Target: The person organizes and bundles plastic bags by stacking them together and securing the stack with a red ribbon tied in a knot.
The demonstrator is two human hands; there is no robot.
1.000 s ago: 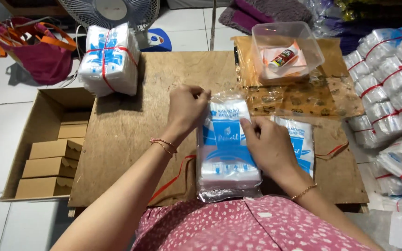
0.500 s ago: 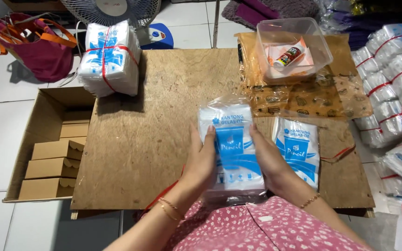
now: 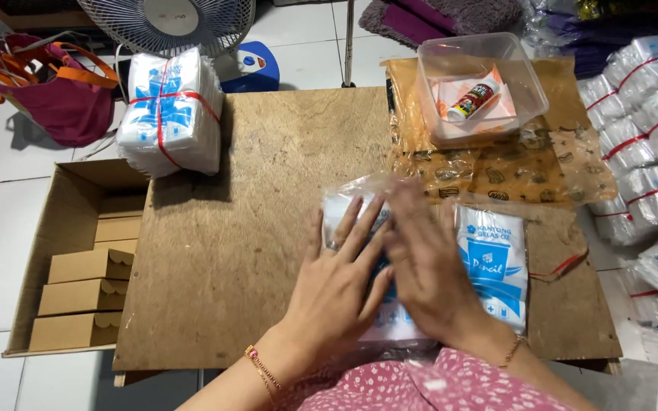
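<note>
Both hands lie flat, fingers spread, on a stack of plastic bags (image 3: 359, 228) at the tabletop's (image 3: 253, 228) near edge. The stack runs lengthwise away from her, directly under the left hand (image 3: 340, 278) and right hand (image 3: 428, 266).

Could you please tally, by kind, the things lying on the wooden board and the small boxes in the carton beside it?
Tied bundles of plastic bags: 1
Loose bag packs, one pressed flat under the left hand and right hand, one beside them: 2
Clear tubs: 1
Small brown boxes in the carton, counting those visible: 5
Total: 9
</note>
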